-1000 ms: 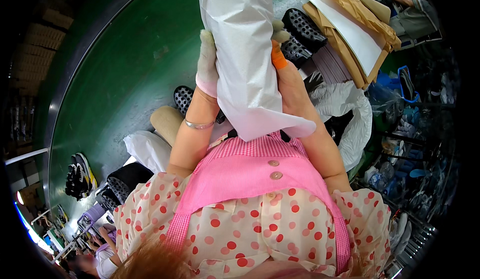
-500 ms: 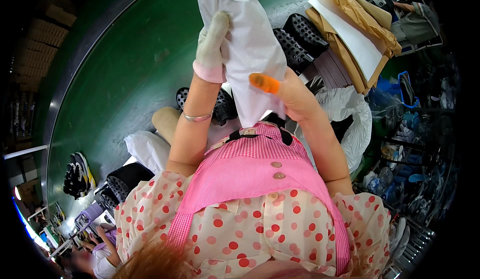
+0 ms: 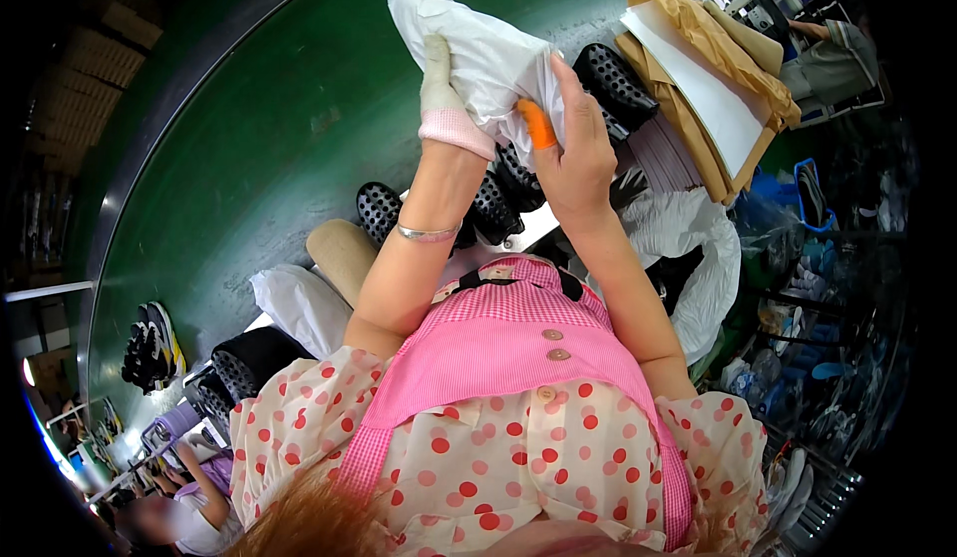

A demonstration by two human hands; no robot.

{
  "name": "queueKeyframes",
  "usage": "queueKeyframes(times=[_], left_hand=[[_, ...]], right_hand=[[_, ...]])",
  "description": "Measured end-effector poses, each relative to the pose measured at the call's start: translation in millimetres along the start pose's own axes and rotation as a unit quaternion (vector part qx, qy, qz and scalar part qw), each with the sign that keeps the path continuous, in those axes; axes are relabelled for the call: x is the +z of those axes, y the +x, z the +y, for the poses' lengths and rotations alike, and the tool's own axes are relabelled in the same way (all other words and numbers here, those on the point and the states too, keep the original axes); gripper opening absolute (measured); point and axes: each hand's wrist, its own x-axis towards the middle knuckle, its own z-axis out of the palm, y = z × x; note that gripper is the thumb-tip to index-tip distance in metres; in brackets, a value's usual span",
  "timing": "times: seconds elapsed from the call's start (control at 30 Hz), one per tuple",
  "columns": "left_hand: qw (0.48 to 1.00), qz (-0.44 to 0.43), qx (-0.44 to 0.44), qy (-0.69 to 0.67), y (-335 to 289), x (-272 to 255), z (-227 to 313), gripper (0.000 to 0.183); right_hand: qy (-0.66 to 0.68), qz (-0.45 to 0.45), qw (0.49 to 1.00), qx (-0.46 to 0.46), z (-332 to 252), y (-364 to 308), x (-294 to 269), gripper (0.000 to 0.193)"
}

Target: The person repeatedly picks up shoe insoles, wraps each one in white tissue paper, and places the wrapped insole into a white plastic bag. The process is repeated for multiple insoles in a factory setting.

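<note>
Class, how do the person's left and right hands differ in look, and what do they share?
The left hand wears an off-white glove with a pink cuff; the right hand looks mostly bare, with an orange cover on its thumb. The left hand has a silver bangle behind it; the right hand shows none. Both hold the white wrapped bundle.

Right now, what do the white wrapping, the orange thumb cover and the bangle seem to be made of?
White wrapping: thin paper or possibly nonwoven fabric, fairly matte, judging by its creases. Orange thumb cover: perhaps rubber, smooth, since it fits snugly. Bangle: likely metal, polished, given its silvery glint.
</note>
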Motion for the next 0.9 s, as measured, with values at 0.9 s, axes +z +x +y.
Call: queueKeyframes(times=[0.9], left_hand=[[0.997, -0.028, 0.048, -0.057, 7.3, 0.9, 15.8, 0.056]], right_hand=[[0.143, 0.009, 0.989, 0.022, -12.8, -11.1, 7.7, 0.040]])
